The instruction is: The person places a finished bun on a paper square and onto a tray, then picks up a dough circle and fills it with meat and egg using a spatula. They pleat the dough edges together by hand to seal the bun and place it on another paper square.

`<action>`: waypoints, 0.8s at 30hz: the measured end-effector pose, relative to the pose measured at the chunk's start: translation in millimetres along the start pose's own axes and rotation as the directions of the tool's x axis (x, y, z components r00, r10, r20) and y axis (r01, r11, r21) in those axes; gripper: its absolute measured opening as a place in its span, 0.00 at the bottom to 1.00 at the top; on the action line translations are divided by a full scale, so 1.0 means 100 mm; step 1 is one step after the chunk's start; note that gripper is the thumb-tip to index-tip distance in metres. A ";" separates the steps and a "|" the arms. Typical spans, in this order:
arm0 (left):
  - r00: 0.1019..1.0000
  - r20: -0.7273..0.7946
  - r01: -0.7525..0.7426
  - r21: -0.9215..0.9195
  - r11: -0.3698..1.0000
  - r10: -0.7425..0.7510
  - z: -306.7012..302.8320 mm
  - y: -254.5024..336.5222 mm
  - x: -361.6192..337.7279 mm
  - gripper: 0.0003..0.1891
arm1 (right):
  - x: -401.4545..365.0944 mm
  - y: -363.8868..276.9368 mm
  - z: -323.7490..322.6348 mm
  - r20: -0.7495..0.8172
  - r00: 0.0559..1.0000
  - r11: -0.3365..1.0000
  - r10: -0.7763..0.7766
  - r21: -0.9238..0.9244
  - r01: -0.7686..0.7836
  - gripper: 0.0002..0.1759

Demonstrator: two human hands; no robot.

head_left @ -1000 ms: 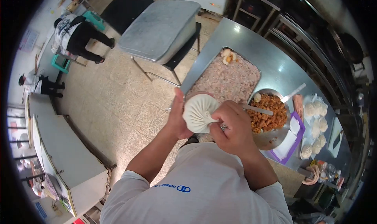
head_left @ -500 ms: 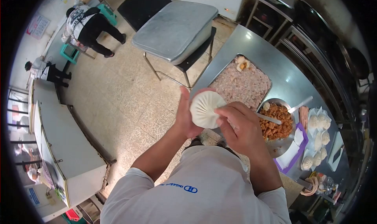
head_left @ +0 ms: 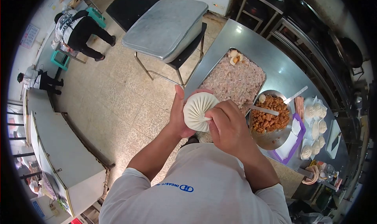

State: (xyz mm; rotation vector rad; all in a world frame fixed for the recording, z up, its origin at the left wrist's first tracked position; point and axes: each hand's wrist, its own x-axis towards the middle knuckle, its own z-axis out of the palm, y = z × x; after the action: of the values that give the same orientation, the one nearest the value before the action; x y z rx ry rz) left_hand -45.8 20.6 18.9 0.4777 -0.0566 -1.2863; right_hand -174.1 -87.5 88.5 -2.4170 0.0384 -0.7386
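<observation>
A white pleated bun (head_left: 197, 111) rests in my left hand (head_left: 178, 116), whose palm and fingers cradle it from below and the left. The thumb of that hand points up beside it. My right hand (head_left: 229, 126) pinches the gathered dough at the bun's right side, where the folds meet. Just beyond the hands lies a tray of pinkish minced filling (head_left: 235, 80), with pieces of boiled egg (head_left: 235, 59) at its far corner. Right of my right hand stands a round metal bowl (head_left: 257, 139) of reddish-brown filling (head_left: 269, 114), with a flat spatula (head_left: 265, 110) lying across it.
Several pleated buns (head_left: 314, 111) sit on white paper at the right of the steel table (head_left: 218, 39), near a purple tray (head_left: 300, 135) of paper squares. A lidded metal tub (head_left: 165, 25) rests on a chair. Two people (head_left: 76, 29) work at the far left.
The view has shifted slightly, so the table and chair sit a little further left and up. My right fingers still pinch the bun, and its pleats look turned and more tightly gathered.
</observation>
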 end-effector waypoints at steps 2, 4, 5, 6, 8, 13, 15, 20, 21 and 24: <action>0.998 -0.031 0.052 -0.018 0.998 -0.053 -0.04 0.01 -0.03 0.52 | -0.03 0.00 0.03 0.036 0.999 1.000 -0.011 0.015 0.011 0.14; 0.997 -0.023 0.079 -0.031 0.996 -0.080 -0.05 0.01 -0.05 0.51 | -0.06 0.00 0.05 0.025 0.999 0.997 -0.048 -0.059 0.049 0.13; 0.995 -0.015 0.100 -0.044 0.994 -0.101 -0.05 0.01 -0.06 0.51 | -0.08 -0.01 0.05 0.018 0.996 0.987 -0.092 -0.130 0.093 0.13; 0.994 -0.015 0.108 -0.047 0.993 -0.108 -0.05 0.01 -0.07 0.51 | -0.10 -0.03 0.06 0.019 0.996 0.987 -0.084 -0.133 0.085 0.13; 0.992 -0.074 0.102 -0.021 0.995 -0.103 -0.03 -0.03 -0.06 0.50 | -0.15 -0.06 0.05 0.031 0.998 0.964 -0.059 -0.258 0.065 0.15; 0.989 0.025 0.144 -0.052 0.988 -0.143 -0.04 -0.18 -0.10 0.49 | -0.28 -0.08 0.02 0.006 0.987 0.961 -0.163 -0.225 0.161 0.15; 0.987 0.045 0.160 -0.064 0.985 -0.157 0.02 -0.25 -0.15 0.49 | -0.32 -0.13 -0.08 0.026 0.979 0.957 -0.202 -0.209 0.203 0.14; 0.984 0.074 0.160 0.030 0.987 -0.162 0.24 -0.59 -0.23 0.48 | -0.61 -0.13 -0.36 0.055 0.977 0.953 -0.207 -0.213 0.214 0.11; 0.985 0.076 0.153 0.034 0.988 -0.155 0.29 -0.68 -0.24 0.48 | -0.69 -0.12 -0.42 0.053 0.975 0.952 -0.216 -0.213 0.222 0.11; 0.980 0.110 0.167 -0.024 0.986 -0.163 0.46 -1.03 -0.27 0.49 | -0.96 -0.10 -0.64 -0.061 0.956 0.930 -0.287 -0.259 0.262 0.10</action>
State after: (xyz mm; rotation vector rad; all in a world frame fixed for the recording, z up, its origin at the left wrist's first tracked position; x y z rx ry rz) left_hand -160.6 11.6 28.0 0.3905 -0.0873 -1.4734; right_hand -289.8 -95.0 88.3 -2.6548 -0.1838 -1.0333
